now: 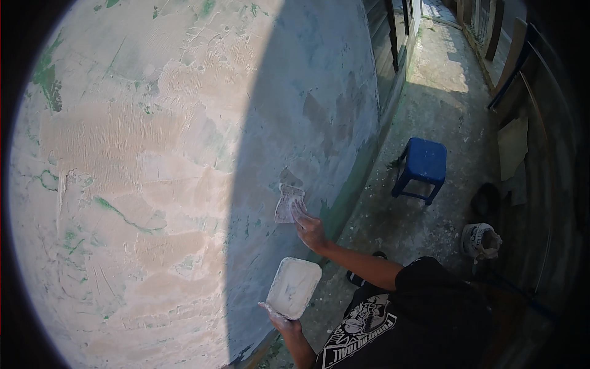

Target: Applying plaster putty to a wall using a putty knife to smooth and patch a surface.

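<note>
Patchy wall [184,154]; right hand [310,231] outstretched, scraper [284,208] seemingly against it.

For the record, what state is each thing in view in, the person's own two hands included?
Left grip: closed on the tray.
Right grip: closed on the spreader.
Tray: open, smeared white inside.
Spreader: held up at the wall, smeared.
Wall: patchily coated, part sunlit, part shaded.
Blue stool: upright.
Sack: standing, open-topped, crumpled.
Floor: spotted, partly sunlit.

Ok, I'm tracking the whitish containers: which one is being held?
The shallow rectangular tray, held in the left hand; the open-topped sack sits on the floor instead.
</note>
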`<state>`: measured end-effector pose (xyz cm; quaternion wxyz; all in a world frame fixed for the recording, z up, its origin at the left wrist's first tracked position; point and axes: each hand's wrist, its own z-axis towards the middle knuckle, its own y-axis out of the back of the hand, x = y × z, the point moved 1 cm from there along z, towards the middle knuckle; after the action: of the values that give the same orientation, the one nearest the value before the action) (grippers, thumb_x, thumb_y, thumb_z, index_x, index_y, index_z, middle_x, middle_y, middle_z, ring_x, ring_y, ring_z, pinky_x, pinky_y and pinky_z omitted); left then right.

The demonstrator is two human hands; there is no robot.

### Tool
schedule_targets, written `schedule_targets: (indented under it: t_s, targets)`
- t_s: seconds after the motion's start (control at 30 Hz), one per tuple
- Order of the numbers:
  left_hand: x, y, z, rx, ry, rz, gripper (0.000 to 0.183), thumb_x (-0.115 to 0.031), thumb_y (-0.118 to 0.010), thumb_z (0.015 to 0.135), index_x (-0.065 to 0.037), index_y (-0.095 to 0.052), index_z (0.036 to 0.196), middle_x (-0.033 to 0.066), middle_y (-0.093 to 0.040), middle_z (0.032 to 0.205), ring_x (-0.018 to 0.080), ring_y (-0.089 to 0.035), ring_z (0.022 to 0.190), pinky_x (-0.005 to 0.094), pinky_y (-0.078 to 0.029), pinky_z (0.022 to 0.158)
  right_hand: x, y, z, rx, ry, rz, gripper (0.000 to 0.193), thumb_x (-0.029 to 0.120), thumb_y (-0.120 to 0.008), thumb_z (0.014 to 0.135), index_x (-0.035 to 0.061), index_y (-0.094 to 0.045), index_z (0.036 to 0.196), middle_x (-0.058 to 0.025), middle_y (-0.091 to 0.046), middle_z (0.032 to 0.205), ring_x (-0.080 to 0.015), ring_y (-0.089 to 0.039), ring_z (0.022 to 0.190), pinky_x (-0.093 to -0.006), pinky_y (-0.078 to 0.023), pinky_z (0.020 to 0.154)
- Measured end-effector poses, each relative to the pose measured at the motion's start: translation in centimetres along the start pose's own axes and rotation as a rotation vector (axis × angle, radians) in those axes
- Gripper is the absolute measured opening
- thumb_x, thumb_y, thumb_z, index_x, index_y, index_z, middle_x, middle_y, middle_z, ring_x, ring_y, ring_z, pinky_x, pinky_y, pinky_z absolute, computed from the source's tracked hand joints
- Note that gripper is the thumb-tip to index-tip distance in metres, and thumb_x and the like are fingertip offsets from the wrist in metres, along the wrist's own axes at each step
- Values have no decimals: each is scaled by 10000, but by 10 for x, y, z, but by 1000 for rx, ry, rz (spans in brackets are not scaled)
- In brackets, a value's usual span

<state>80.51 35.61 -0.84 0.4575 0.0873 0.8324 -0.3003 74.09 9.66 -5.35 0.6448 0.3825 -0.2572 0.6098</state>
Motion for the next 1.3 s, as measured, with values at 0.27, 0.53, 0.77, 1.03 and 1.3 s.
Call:
schedule_targets:
  t_s: [0.27,0.53,0.77,1.03,1.3]
  targets:
    - [-4,-40,-10,3,21,46,641,-521,-217,967,-14,-383,1323,149,-460,1328,308,-474,1191,450,-383,1016,11,24,20,-232,-232,26,414,-35,-602,746,9,-586,1157,-210,-641,894,-341,-648,813,-353,-511,638]
    - [-12,-36,1,103,50,15,662,-548,-256,951,-5,-411,1297,162,-505,1277,319,-526,1131,453,-436,965,39,-3,24,-137,-113,80,364,60,-648,753,-10,-603,1107,-235,-598,756,-372,-624,673,-372,-476,549]
    - [-36,-10,13,177,91,22,626,-526,-276,956,-15,-420,1289,164,-524,1247,318,-559,1086,467,-486,902,33,23,14,-48,-223,145,350,43,-639,758,-7,-598,1102,-225,-601,794,-385,-606,679,-393,-488,592]
    - [-63,18,29,227,111,50,614,-514,-279,960,-17,-422,1289,167,-531,1236,320,-570,1066,467,-493,889,5,-26,2,-164,11,-92,335,-5,-606,752,-15,-604,1087,-235,-618,868,-384,-619,777,-393,-505,694]
    - [-82,41,37,277,176,5,620,-510,-259,965,-7,-413,1294,173,-517,1249,323,-556,1086,462,-483,905,6,-22,-10,-344,-227,-214,155,17,-593,744,-39,-612,887,-239,-590,757,-404,-597,721,-420,-456,602]
